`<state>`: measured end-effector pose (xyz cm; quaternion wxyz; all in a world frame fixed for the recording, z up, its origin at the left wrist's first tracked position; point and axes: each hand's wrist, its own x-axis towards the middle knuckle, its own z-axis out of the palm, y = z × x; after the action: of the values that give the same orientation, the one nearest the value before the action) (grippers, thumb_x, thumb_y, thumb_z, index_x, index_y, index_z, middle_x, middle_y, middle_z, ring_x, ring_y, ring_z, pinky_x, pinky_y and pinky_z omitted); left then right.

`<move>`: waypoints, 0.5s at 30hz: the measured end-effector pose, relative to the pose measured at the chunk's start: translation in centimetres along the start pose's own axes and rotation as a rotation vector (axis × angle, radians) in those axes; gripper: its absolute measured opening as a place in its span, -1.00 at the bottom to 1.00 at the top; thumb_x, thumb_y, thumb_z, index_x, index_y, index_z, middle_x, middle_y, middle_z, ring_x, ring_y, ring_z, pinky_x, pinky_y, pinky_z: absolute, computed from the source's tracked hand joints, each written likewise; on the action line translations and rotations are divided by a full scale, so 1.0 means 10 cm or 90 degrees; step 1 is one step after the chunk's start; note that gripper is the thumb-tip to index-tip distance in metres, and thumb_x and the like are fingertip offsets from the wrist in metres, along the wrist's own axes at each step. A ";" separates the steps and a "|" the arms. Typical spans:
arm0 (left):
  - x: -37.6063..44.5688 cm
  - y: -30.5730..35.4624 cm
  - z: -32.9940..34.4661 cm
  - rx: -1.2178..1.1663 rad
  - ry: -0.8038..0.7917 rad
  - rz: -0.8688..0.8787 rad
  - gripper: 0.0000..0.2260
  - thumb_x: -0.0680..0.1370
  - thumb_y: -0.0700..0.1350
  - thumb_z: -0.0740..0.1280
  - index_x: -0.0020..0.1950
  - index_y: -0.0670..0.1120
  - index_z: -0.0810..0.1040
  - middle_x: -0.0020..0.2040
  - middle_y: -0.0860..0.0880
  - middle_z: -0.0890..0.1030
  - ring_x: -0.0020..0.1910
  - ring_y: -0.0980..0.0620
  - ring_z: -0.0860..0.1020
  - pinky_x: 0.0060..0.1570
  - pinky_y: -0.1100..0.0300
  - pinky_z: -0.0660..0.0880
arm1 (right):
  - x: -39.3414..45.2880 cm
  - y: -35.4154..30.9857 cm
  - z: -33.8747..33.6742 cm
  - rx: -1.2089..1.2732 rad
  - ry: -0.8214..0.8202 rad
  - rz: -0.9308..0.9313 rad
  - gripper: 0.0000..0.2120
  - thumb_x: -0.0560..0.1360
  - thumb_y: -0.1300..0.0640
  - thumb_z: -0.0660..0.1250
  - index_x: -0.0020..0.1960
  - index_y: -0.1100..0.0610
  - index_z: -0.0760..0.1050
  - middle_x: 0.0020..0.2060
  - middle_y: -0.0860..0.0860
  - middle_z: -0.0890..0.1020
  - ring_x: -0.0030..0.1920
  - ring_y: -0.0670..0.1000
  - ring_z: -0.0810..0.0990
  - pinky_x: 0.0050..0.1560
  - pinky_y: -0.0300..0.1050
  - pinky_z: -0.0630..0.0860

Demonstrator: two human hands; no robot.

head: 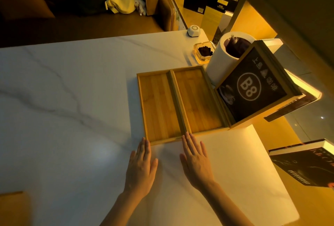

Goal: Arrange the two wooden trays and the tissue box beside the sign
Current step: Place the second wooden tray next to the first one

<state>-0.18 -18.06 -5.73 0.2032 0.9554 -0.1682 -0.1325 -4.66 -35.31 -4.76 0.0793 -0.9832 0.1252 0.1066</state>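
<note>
Two shallow wooden trays lie side by side on the white marble table, long edges touching: the left tray and the right tray. The right tray's far side meets the wood-framed black sign marked "B8", which stands tilted. A white cylindrical tissue box stands behind the sign, beyond the right tray's far corner. My left hand rests flat with fingertips at the left tray's near edge. My right hand lies flat too, fingertips at the seam between the trays. Both hold nothing.
A glass ashtray with dark contents and a small white hexagonal device sit at the table's far right. A dark book lies beyond the table's right edge. A wooden corner shows bottom left. Seating with a pale bag lies beyond the far edge.
</note>
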 end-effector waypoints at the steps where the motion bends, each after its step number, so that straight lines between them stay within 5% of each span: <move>1: 0.00 0.00 -0.01 0.002 -0.005 -0.002 -0.34 0.48 0.26 -0.28 0.43 -0.13 0.03 0.45 -0.16 0.23 0.39 -0.12 0.26 0.26 0.02 0.16 | 0.00 0.00 0.00 0.001 0.000 0.001 -0.45 0.56 -0.07 -0.32 0.41 0.10 0.16 0.39 0.03 0.22 0.41 0.10 0.20 0.38 -0.08 -0.20; 5: 0.00 0.00 -0.05 0.001 -0.033 -0.005 -0.38 0.52 0.21 -0.20 0.42 -0.16 0.09 0.41 -0.20 0.31 0.32 -0.18 0.38 0.22 0.00 0.26 | 0.00 -0.01 0.02 -0.006 0.035 -0.010 -0.50 0.58 -0.03 -0.22 0.39 0.11 0.23 0.38 0.06 0.33 0.40 0.09 0.23 0.46 0.02 0.10; 8: -0.02 0.01 -0.13 -0.036 -0.059 0.007 -0.45 0.54 0.11 0.01 0.44 -0.13 0.00 0.47 -0.18 0.20 0.37 -0.19 0.32 0.31 -0.02 0.28 | 0.02 -0.04 -0.07 0.029 0.061 -0.027 -0.56 0.45 0.07 0.32 0.30 0.16 0.40 0.28 0.11 0.51 0.32 0.12 0.40 0.24 0.07 0.36; 10: 0.00 0.01 -0.22 -0.065 -0.083 0.013 -0.46 0.56 0.05 0.06 0.45 -0.10 -0.06 0.51 -0.12 0.09 0.41 -0.14 0.24 0.35 0.02 0.28 | 0.05 -0.09 -0.19 0.024 0.046 -0.016 -0.52 0.34 0.11 0.46 0.22 0.20 0.48 0.20 0.13 0.58 0.24 0.14 0.51 0.17 0.09 0.46; 12: 0.02 0.01 -0.34 -0.102 -0.095 0.005 -0.49 0.56 0.00 0.09 0.45 -0.09 0.00 0.50 -0.09 0.11 0.42 -0.09 0.24 0.36 0.07 0.25 | 0.07 -0.18 -0.38 0.022 0.021 -0.020 -0.61 0.45 0.11 0.34 0.24 0.23 0.46 0.23 0.16 0.55 0.28 0.17 0.48 0.26 0.10 0.41; 15: 0.01 -0.04 -0.57 -0.169 -0.050 0.014 -0.69 0.56 -0.05 0.13 0.25 -0.15 0.42 0.24 -0.18 0.53 0.17 -0.09 0.51 0.16 0.14 0.42 | 0.13 -0.37 -0.60 0.041 -0.013 -0.080 -0.72 0.57 0.10 0.12 0.16 0.20 0.48 0.13 0.13 0.59 0.18 0.12 0.51 0.24 0.00 0.43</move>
<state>1.86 -15.82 -0.88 0.3229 0.9122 -0.1671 -0.1888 -1.30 -33.21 1.25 0.1185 -0.9850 0.0658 0.1071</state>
